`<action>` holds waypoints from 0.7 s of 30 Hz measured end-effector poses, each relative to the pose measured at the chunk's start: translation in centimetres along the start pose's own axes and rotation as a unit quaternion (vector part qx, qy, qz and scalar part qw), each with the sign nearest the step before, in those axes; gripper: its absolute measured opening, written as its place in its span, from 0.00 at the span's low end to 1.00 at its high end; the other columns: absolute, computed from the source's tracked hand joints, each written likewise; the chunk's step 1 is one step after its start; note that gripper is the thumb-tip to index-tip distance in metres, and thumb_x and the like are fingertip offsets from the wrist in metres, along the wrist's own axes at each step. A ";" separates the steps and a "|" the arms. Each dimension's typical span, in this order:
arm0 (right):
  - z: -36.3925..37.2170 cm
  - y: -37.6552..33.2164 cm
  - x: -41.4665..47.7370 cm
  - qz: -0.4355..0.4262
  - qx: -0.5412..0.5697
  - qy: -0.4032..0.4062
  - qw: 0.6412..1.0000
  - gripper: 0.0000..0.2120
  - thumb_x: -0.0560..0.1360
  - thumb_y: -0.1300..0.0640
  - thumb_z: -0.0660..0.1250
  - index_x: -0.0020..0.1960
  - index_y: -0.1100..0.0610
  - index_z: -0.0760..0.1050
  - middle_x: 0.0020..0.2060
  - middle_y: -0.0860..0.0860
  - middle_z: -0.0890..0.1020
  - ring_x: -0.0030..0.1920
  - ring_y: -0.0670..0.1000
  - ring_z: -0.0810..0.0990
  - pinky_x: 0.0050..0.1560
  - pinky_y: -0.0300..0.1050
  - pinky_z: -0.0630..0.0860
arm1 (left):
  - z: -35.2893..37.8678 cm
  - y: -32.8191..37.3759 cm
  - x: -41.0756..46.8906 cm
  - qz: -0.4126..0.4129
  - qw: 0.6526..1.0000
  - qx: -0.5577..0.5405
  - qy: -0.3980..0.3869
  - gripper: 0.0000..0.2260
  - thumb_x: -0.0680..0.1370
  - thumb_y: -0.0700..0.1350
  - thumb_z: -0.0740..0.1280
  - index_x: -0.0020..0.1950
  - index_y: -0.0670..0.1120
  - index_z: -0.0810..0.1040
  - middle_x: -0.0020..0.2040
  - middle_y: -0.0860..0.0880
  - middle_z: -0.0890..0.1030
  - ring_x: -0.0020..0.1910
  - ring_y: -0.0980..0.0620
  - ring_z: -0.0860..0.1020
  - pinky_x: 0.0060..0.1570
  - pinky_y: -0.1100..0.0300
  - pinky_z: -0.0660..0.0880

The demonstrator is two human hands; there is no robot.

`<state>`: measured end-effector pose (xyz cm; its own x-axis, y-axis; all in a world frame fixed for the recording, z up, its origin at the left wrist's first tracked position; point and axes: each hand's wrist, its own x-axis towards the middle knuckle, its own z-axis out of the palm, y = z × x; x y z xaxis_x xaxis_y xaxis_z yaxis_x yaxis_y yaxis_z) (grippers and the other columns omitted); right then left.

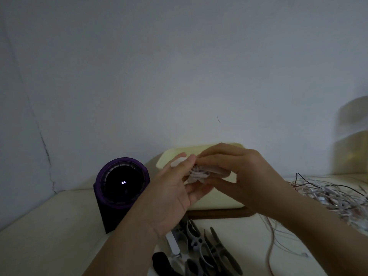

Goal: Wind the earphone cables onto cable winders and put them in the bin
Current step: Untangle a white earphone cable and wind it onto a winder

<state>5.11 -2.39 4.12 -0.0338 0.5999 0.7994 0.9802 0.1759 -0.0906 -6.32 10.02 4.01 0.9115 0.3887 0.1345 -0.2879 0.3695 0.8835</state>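
Both hands meet in front of the cream bin [217, 202]. My left hand [171, 194] holds a white cable winder [178, 161] with a pale earphone cable [196, 174] bunched on it, thumb and fingers curled round it. My right hand [237, 172] pinches the other end of the winder and the cable from the right. The winder's middle is hidden by my fingers. A tangle of loose earphone cables [326, 194] lies on the table at the right. Several spare grey and black winders [203, 250] lie at the front.
A purple and black round device [121, 188] stands left of the bin. The bin rests on a brown board [221, 213]. A blurred yellowish container [352, 142] stands at the far right. A wall rises right behind the table.
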 end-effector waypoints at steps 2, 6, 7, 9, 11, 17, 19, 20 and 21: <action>-0.5 -0.1 0.0 0.000 0.020 -0.010 1.000 0.15 0.71 0.58 0.70 0.57 0.57 0.80 0.52 0.47 0.80 0.51 0.40 0.78 0.50 0.31 0.74 | -0.1 0.2 0.0 0.001 1.000 -0.021 -0.011 0.31 0.71 0.45 0.71 0.72 0.43 0.67 0.64 0.37 0.76 0.52 0.44 0.81 0.45 0.53 0.80; -1.2 -0.5 0.0 0.071 0.127 -0.026 0.989 0.16 0.68 0.58 0.74 0.56 0.54 0.81 0.49 0.43 0.82 0.50 0.43 0.81 0.51 0.37 0.77 | -0.2 0.3 0.0 0.025 0.999 -0.036 -0.010 0.28 0.71 0.38 0.73 0.68 0.48 0.69 0.53 0.40 0.83 0.47 0.45 0.84 0.37 0.54 0.82; -1.1 -0.7 0.0 0.081 0.138 -0.027 0.987 0.16 0.68 0.58 0.74 0.55 0.52 0.81 0.49 0.42 0.82 0.51 0.42 0.81 0.52 0.36 0.77 | -0.3 0.3 -0.1 0.029 0.999 -0.035 -0.019 0.28 0.70 0.37 0.72 0.68 0.49 0.69 0.54 0.40 0.83 0.49 0.44 0.84 0.38 0.53 0.82; -1.1 -0.8 0.1 0.081 0.135 -0.022 0.987 0.14 0.69 0.59 0.72 0.55 0.52 0.81 0.50 0.42 0.82 0.52 0.41 0.80 0.52 0.35 0.76 | -0.4 0.3 -0.1 0.033 0.998 -0.041 -0.036 0.31 0.67 0.37 0.68 0.69 0.51 0.68 0.56 0.39 0.82 0.56 0.41 0.81 0.44 0.50 0.82; -1.1 -0.8 0.2 0.074 0.125 -0.021 0.989 0.14 0.70 0.61 0.72 0.55 0.54 0.82 0.50 0.43 0.82 0.52 0.41 0.80 0.52 0.35 0.76 | -0.3 0.3 -0.1 0.036 0.997 -0.043 -0.043 0.32 0.66 0.36 0.66 0.69 0.52 0.67 0.58 0.37 0.81 0.60 0.37 0.78 0.47 0.48 0.81; -1.3 -1.0 0.2 0.076 0.146 -0.026 0.986 0.13 0.70 0.59 0.74 0.54 0.54 0.82 0.51 0.44 0.83 0.51 0.42 0.81 0.52 0.35 0.77 | -0.3 0.3 -0.2 0.070 0.995 0.000 -0.071 0.31 0.65 0.33 0.64 0.66 0.53 0.70 0.54 0.39 0.83 0.53 0.40 0.82 0.40 0.52 0.82; -1.1 -1.1 0.2 0.130 0.223 -0.012 0.966 0.08 0.71 0.60 0.73 0.50 0.55 0.83 0.48 0.46 0.84 0.49 0.46 0.82 0.53 0.42 0.79 | -0.2 0.1 -0.2 0.092 0.992 0.046 -0.069 0.31 0.65 0.33 0.64 0.65 0.54 0.70 0.51 0.43 0.84 0.50 0.44 0.84 0.41 0.54 0.81; -1.0 -1.1 0.2 0.159 0.262 0.006 0.952 0.06 0.72 0.61 0.72 0.48 0.56 0.84 0.47 0.48 0.85 0.48 0.49 0.83 0.53 0.48 0.80 | -0.1 0.0 -0.2 0.105 0.990 0.069 -0.069 0.30 0.65 0.33 0.65 0.64 0.54 0.69 0.49 0.46 0.85 0.49 0.46 0.84 0.42 0.55 0.81; -0.9 -1.2 0.3 0.190 0.293 0.024 0.937 0.05 0.71 0.62 0.72 0.46 0.56 0.83 0.45 0.50 0.85 0.48 0.51 0.84 0.52 0.52 0.80 | 0.0 -0.1 -0.2 0.117 0.987 0.089 -0.069 0.30 0.65 0.34 0.65 0.64 0.55 0.69 0.47 0.47 0.85 0.48 0.48 0.84 0.42 0.56 0.81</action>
<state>4.12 -3.12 4.96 0.3186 0.6722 0.6683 0.6444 0.3635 -0.6728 -6.43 9.89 3.91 0.8609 0.3227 0.3933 -0.4505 0.1241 0.8841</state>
